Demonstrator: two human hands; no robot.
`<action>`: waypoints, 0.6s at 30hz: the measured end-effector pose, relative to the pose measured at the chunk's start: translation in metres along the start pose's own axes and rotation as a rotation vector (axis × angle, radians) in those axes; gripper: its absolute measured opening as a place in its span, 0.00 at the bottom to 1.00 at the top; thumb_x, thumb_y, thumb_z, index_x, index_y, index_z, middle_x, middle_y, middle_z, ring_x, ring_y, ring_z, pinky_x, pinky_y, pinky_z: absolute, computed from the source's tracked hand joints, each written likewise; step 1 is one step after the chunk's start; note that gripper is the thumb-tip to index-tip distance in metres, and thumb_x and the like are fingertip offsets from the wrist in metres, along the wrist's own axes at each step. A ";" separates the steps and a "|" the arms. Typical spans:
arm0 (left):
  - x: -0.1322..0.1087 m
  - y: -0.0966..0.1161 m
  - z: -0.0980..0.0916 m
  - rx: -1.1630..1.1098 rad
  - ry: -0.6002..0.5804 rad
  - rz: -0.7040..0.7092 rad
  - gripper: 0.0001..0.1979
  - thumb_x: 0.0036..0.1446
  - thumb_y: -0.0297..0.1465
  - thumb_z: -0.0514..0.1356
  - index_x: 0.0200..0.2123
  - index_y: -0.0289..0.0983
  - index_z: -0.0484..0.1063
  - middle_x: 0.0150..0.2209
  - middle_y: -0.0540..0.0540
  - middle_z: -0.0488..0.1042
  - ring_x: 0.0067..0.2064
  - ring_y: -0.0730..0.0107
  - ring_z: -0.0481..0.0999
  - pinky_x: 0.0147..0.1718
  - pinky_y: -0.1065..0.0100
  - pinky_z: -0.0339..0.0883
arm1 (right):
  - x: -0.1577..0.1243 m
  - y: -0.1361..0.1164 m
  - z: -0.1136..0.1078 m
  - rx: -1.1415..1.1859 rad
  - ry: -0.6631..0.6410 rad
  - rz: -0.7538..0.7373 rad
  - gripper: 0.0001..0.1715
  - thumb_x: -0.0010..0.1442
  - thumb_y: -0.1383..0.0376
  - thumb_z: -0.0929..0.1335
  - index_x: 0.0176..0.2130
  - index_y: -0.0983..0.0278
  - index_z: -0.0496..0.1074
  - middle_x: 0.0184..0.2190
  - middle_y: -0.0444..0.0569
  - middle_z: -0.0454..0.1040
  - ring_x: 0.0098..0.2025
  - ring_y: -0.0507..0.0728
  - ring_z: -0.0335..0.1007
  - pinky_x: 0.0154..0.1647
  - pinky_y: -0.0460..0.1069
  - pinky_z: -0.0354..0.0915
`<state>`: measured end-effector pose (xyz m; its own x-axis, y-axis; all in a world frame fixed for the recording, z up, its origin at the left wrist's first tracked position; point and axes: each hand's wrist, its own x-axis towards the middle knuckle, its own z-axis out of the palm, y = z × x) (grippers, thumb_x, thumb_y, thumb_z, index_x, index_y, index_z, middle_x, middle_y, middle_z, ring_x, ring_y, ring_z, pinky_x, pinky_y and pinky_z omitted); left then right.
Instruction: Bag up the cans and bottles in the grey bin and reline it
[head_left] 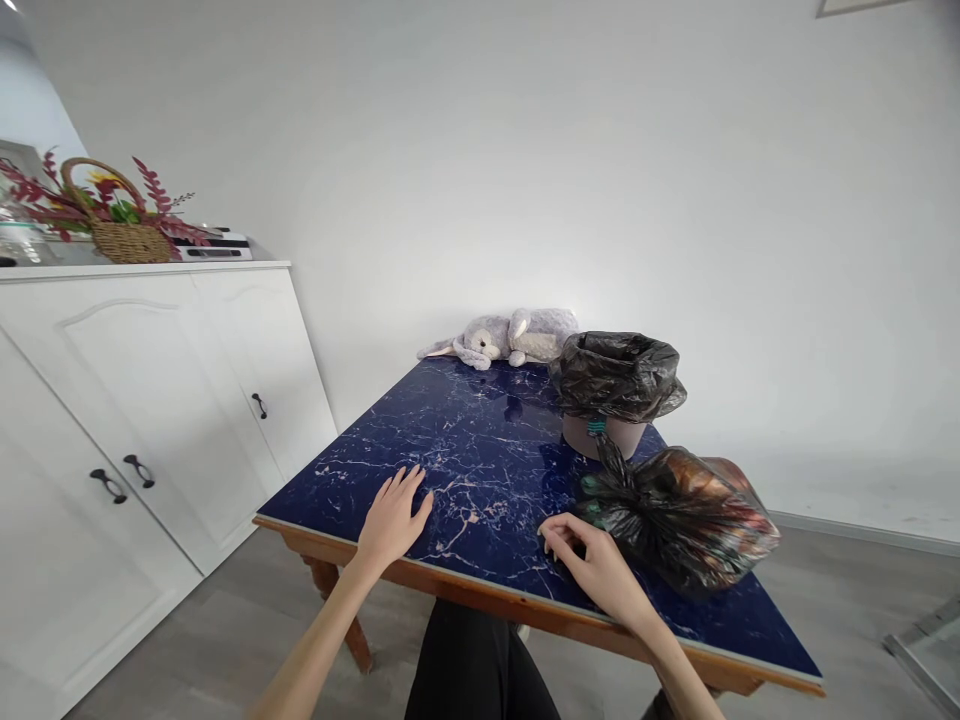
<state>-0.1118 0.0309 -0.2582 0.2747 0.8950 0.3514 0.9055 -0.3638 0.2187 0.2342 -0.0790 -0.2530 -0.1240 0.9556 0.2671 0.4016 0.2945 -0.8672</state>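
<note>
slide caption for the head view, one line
Left hand spread, right hand curled at a blue marbled tabletop with a knotted black plastic bag, black-lined greyish bin and grey plush rabbit

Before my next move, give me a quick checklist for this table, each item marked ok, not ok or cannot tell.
1. Left hand free: ok, spread palm down on the blue marble-patterned table.
2. Right hand free: ok, fingers loosely curled, nothing visible in it.
3. Right hand clear of the filled, thin black plastic bag: cannot tell, they stand too close in this view.
4. Bag gathered shut: ok, its neck is bunched together.
5. Black plastic liner over the rim of the round greyish bin: ok, folded outward.
6. Grey plush rabbit upright: not ok, lying down beside the wall.
</note>
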 end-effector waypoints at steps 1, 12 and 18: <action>0.000 0.000 0.000 -0.001 -0.005 -0.001 0.31 0.74 0.51 0.48 0.70 0.43 0.68 0.72 0.44 0.65 0.75 0.48 0.60 0.73 0.45 0.54 | 0.000 -0.001 0.000 0.000 -0.003 0.003 0.28 0.72 0.41 0.62 0.45 0.60 0.77 0.35 0.49 0.79 0.37 0.58 0.74 0.41 0.50 0.68; 0.001 0.003 -0.003 0.012 -0.023 -0.012 0.32 0.74 0.50 0.47 0.70 0.40 0.67 0.72 0.43 0.64 0.75 0.49 0.58 0.74 0.45 0.53 | -0.001 -0.005 0.000 0.006 0.035 -0.035 0.26 0.72 0.44 0.64 0.42 0.61 0.78 0.34 0.49 0.79 0.37 0.58 0.74 0.40 0.50 0.69; 0.002 -0.001 0.001 -0.008 0.012 0.001 0.30 0.74 0.50 0.49 0.70 0.42 0.68 0.72 0.44 0.66 0.75 0.48 0.60 0.73 0.44 0.54 | -0.004 -0.016 -0.001 -0.012 0.012 -0.068 0.25 0.73 0.45 0.63 0.43 0.60 0.77 0.33 0.49 0.79 0.34 0.58 0.74 0.37 0.50 0.69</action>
<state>-0.1123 0.0330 -0.2587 0.2715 0.8916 0.3624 0.9028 -0.3664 0.2252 0.2292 -0.0872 -0.2397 -0.1402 0.9333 0.3306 0.4037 0.3588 -0.8416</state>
